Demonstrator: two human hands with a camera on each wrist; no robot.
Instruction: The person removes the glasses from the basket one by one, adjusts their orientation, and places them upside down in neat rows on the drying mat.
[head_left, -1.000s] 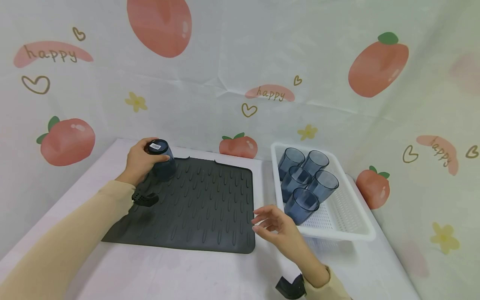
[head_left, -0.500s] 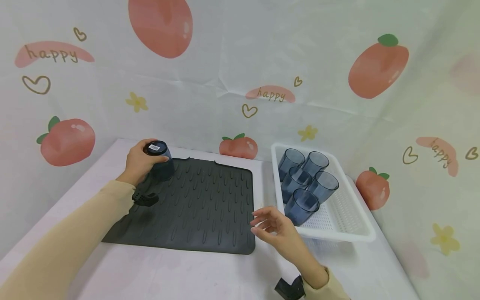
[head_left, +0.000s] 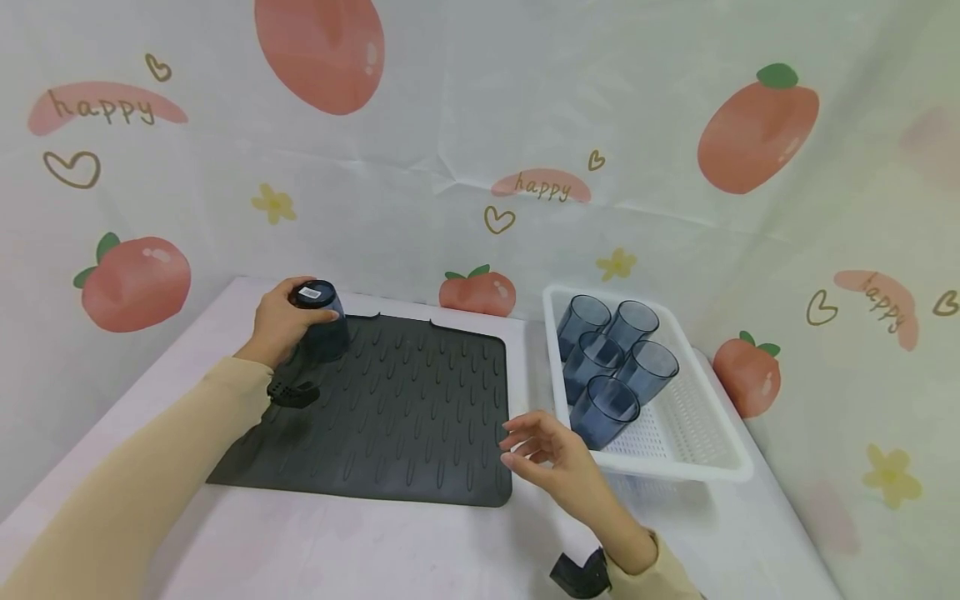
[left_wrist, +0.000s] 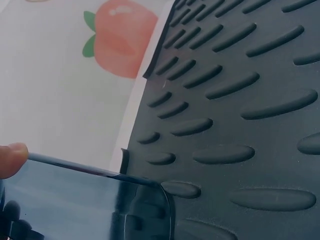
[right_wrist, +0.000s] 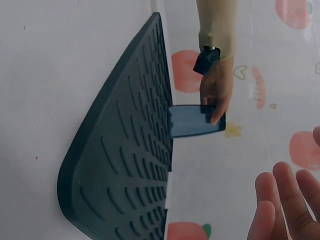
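Observation:
My left hand (head_left: 279,323) grips a blue see-through drinking glass (head_left: 327,340) near its base, with thumb and fingers round it. The glass is upside down, a white label on its upturned bottom, and its rim is down at the back left of the black ridged mat (head_left: 420,417). In the left wrist view the glass (left_wrist: 75,200) lets the mat's ridges show through its wall. My right hand (head_left: 551,458) holds nothing; its fingers are loosely bent beside the mat's right edge, just left of the white basket (head_left: 720,462).
Inside the basket several more blue glasses (head_left: 603,412) stand mouth up, grouped toward its left side. A printed cloth backdrop (head_left: 420,100) rises behind the white table (head_left: 360,550). Both wrists wear black straps.
Early on, the glass in my left hand shifts very slightly left; since then it has stayed put. My right hand and the basket of glasses have hardly moved.

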